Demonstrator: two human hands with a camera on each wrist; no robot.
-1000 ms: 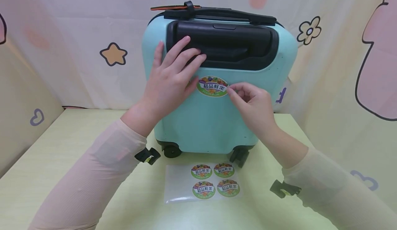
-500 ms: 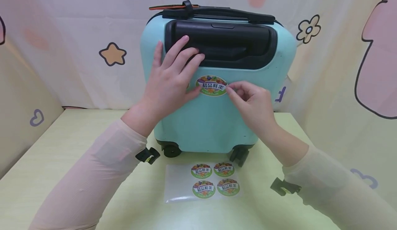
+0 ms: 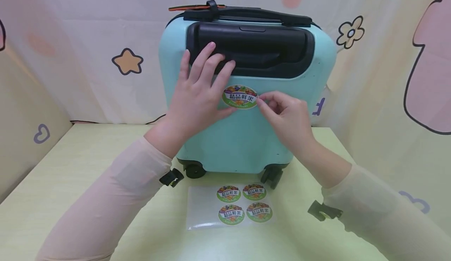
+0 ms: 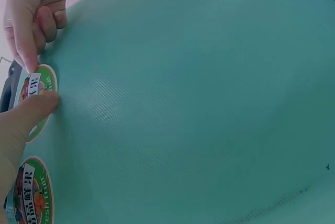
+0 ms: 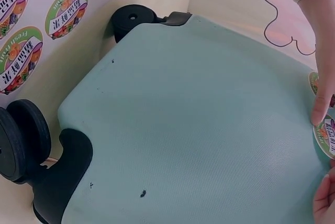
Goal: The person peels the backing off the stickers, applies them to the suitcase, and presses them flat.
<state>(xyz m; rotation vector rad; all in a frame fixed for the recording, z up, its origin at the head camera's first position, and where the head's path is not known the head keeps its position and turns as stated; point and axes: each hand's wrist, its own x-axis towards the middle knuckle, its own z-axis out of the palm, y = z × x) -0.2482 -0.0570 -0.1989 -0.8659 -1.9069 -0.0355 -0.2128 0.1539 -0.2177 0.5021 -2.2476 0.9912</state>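
Note:
A mint-green suitcase stands upright on its wheels. On its front, just below the black handle recess, is an oval fruit sticker. My right hand pinches the sticker's right edge between thumb and index finger. My left hand spreads over the suitcase's left side, fingertips over the recess. Its thumb presses on the sticker's lower edge, as the left wrist view shows. A second fruit sticker is on the suitcase beside the first; my left hand hides it in the head view.
A white sticker sheet with several fruit stickers lies on the pale table before the suitcase. Black wheels stick out at the suitcase's base. A patterned curtain hangs behind and at both sides.
My left hand has shifted slightly right and its thumb has slid from the sticker's left edge down along its lower edge. My right hand keeps its pinch in place.

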